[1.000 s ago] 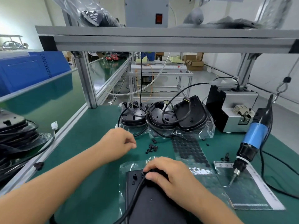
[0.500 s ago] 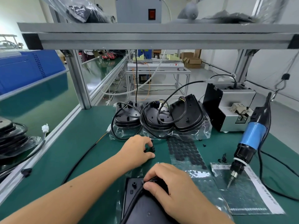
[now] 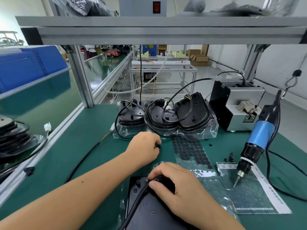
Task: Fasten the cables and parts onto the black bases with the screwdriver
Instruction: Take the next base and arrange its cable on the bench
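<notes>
Pinching small black part (image 3: 158, 145) now, left hand (image 3: 143, 147).

We cannot see what the left hand (image 3: 144, 147) closes on: its curled fingers cover the small black parts (image 3: 158, 145) on the green mat. The right hand (image 3: 178, 188) hides where the black cable (image 3: 137, 196) meets the black base (image 3: 149, 211), and the bottom edge cuts that base off. Print on the white label strip (image 3: 267, 188) is too blurred for us to read. The left edge crops the stacked bases (image 3: 11, 136).
</notes>
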Demonstrator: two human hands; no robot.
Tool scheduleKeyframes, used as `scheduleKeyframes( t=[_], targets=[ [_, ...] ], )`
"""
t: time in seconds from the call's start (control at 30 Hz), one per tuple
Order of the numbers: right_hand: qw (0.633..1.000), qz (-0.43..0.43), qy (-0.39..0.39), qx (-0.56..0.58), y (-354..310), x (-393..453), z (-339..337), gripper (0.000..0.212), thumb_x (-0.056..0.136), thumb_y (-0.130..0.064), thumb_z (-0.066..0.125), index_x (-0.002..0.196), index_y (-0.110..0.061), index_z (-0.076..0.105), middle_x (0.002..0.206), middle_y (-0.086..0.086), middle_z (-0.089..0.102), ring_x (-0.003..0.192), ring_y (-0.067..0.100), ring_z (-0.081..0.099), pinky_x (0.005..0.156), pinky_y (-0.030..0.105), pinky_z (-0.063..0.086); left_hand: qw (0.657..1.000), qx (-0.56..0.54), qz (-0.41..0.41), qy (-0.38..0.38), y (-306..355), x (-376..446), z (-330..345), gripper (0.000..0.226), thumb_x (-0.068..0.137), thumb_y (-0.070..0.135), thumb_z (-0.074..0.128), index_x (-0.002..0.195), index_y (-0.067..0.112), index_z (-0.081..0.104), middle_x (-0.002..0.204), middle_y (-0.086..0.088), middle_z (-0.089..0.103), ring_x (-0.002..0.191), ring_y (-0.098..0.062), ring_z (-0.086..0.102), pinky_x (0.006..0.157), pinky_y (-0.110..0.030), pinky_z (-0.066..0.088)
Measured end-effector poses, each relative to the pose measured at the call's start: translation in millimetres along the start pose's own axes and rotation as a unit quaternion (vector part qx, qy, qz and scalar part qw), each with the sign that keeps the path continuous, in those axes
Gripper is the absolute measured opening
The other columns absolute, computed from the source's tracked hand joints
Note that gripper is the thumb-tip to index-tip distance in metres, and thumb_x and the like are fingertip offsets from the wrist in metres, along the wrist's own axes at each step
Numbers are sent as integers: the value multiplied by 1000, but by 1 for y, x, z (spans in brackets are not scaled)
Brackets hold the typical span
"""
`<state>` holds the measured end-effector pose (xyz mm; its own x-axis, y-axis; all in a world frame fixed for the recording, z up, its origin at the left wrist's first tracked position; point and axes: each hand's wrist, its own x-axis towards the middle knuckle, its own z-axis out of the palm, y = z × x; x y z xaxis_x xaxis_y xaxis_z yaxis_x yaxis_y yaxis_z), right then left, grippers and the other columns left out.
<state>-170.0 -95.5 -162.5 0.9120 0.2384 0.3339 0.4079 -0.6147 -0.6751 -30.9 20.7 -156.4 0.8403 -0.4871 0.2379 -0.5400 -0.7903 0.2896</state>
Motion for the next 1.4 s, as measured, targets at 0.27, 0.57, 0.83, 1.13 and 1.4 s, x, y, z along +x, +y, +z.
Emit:
scheduleKeyframes(
  t=[0.27,0.57,0.83,1.13,1.4],
  targets=[
    [1000,6,12,14,-1,-2,1,18,86,-46,55,95,-33,64,96,-22,62,98,0,58,85,18,43,966,-227,-113,-45,-3,-18,-38,3,75,14,70,77,13,73,59,9,62,50,0,50,47,-7,37],
    [1000,13,7,-2,0,-1,1,9,86,-37,59,94,-32,61,95,-22,64,93,0,59,81,16,43,840,-457,-199,-215,-8,-76,-72,16,80,20,75,67,16,68,72,-7,71,54,-5,54,57,-17,43],
    [999,32,6,10,0,-1,3,22,86,-54,46,93,-35,53,91,-20,64,89,5,60,77,27,47,851,-442,-191,-210,-13,-86,-80,13,80,13,74,68,10,69,68,-8,70,53,-7,55,52,-14,43],
    [1000,30,3,8,0,-1,3,16,89,-49,49,93,-35,54,91,-19,64,88,5,60,76,26,47,868,-421,-176,-195,-9,-85,-79,14,79,12,76,68,5,69,66,-9,68,52,-8,54,49,-15,40],
    [999,31,-4,7,-2,-1,1,7,93,-40,55,93,-32,55,90,-18,65,86,7,61,75,30,48,873,-412,-176,-194,-7,-84,-79,15,81,9,74,75,-3,67,64,-7,67,51,-7,54,48,-13,39]
  ],
)
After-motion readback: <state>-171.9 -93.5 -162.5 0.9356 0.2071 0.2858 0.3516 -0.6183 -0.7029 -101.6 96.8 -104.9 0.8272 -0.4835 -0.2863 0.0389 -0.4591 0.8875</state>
